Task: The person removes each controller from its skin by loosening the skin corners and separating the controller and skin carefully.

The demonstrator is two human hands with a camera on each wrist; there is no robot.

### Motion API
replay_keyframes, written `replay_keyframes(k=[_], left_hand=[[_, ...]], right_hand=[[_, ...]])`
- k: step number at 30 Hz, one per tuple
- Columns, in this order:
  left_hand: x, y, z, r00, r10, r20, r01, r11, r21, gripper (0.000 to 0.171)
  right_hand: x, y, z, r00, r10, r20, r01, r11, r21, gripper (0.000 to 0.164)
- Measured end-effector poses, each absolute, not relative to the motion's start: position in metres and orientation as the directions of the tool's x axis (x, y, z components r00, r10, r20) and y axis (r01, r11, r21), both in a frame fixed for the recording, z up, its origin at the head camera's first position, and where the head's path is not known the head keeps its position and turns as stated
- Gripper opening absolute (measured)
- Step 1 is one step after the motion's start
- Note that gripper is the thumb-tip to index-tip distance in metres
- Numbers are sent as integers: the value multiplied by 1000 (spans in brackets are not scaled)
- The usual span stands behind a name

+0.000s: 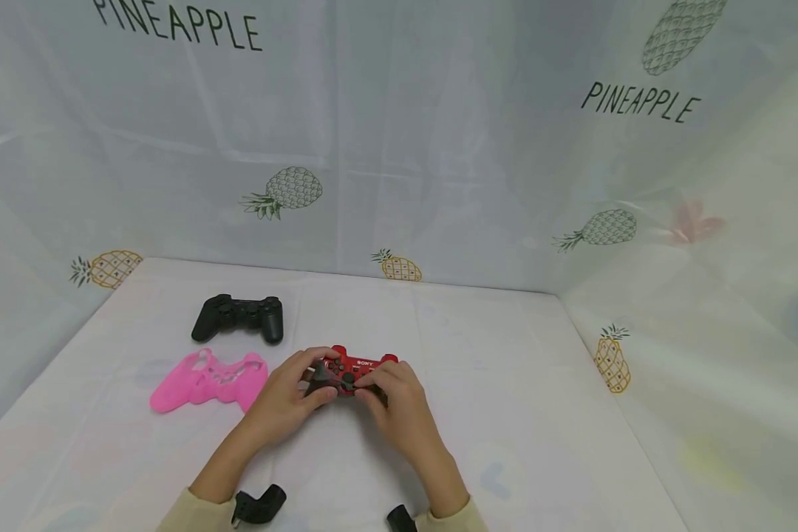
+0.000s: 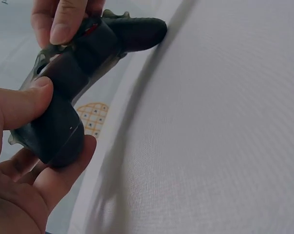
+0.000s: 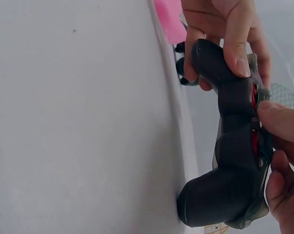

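A red game controller (image 1: 366, 363) marked SONY is held just over the table between both hands. A dark, flexible cover (image 3: 229, 146) wraps its handles and near side, and strips of red show through at the cover's edge in the right wrist view. My left hand (image 1: 289, 388) grips the left handle, thumb on the near side and fingers around the other. With thumb and fingers, my right hand (image 1: 399, 410) pinches the cover's rim near the middle of the controller. In the left wrist view the far handle of the covered controller (image 2: 96, 46) stays uncovered by fingers.
A pink silicone controller cover (image 1: 202, 380) lies on the white tabletop (image 1: 519, 399), left of my left hand. Behind it sits a black game controller (image 1: 242, 314). Pineapple-printed sheeting (image 1: 439, 148) rises at the back and sides. Black devices (image 1: 259, 505) are at both wrists.
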State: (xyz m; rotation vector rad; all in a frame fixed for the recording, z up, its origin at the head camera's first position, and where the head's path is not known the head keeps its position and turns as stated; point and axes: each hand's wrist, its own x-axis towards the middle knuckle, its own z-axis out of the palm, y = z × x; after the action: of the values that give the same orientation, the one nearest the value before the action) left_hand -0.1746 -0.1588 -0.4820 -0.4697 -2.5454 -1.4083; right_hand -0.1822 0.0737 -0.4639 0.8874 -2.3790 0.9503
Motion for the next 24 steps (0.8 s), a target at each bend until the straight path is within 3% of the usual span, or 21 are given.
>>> replay_keyframes(k=[8, 13, 19, 24], left_hand=[[-174, -162, -479, -948, 181, 262, 316, 439, 841, 58], [-174, -166, -478, -967, 131, 220, 252, 343, 905, 56], [-174, -170, -474, -977, 96, 192, 211, 283, 936, 53], [-174, -171, -470, -987, 63, 150, 161, 265, 951, 55]], right_hand=[[-185, 79, -463, -720, -374, 584, -681, 540, -494, 20], [-188, 80, -464, -719, -278, 637, -665, 541, -515, 27], [-191, 84, -461, -797, -166, 580, -564, 548, -618, 38], [-194, 88, -460, -831, -158, 533, -539, 465, -703, 55]])
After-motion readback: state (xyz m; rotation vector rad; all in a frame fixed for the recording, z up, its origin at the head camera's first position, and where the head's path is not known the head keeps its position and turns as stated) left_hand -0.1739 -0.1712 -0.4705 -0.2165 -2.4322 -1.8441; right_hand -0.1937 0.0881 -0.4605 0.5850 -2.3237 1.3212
